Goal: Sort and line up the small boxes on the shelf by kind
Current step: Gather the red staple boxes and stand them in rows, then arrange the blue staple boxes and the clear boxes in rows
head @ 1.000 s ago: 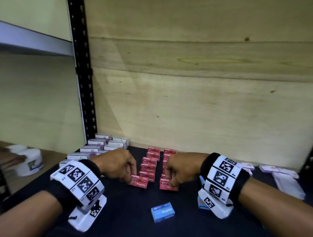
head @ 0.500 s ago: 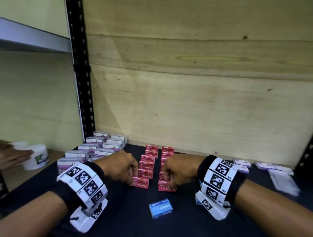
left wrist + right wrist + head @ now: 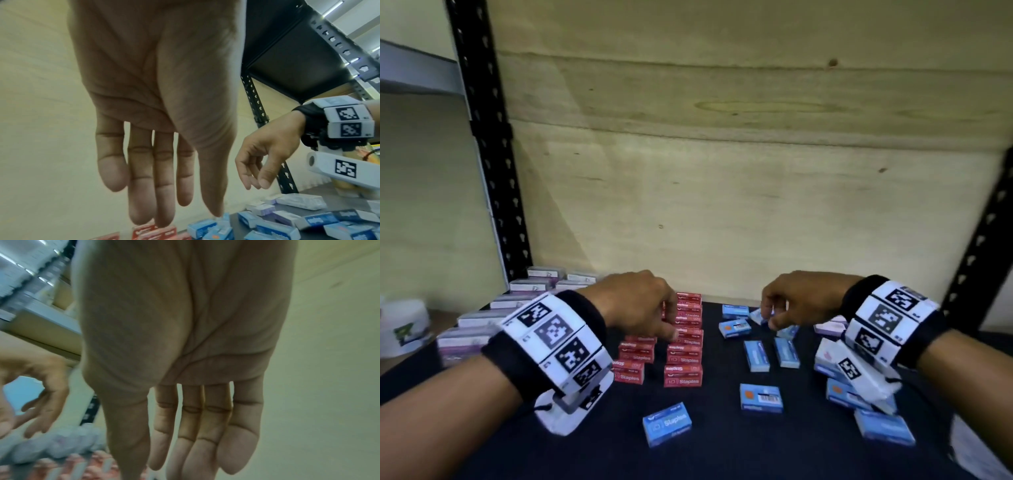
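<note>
Two rows of red staple boxes (image 3: 683,342) run front to back on the black shelf (image 3: 585,455). My left hand (image 3: 669,325) hovers over their back half, fingers straight and empty; in the left wrist view the left hand (image 3: 174,211) hangs just above the red boxes (image 3: 154,232). Blue staple boxes (image 3: 756,356) lie scattered to the right, one (image 3: 667,423) alone at the front. My right hand (image 3: 770,318) reaches down among the back blue boxes with loosely bent fingers, and the right wrist view shows the right hand (image 3: 185,464) holding nothing. White and purple boxes (image 3: 482,318) stand in rows at the left.
A plywood wall (image 3: 722,205) closes the back. Black uprights stand at the left (image 3: 493,154) and right (image 3: 979,246). A white tub (image 3: 404,325) sits on the neighbouring shelf to the left. Pale lilac boxes (image 3: 828,325) lie behind my right wrist.
Both hands have let go of the front red boxes and opened. The right hand has moved right to the blue boxes. The left has moved back along the red rows.
</note>
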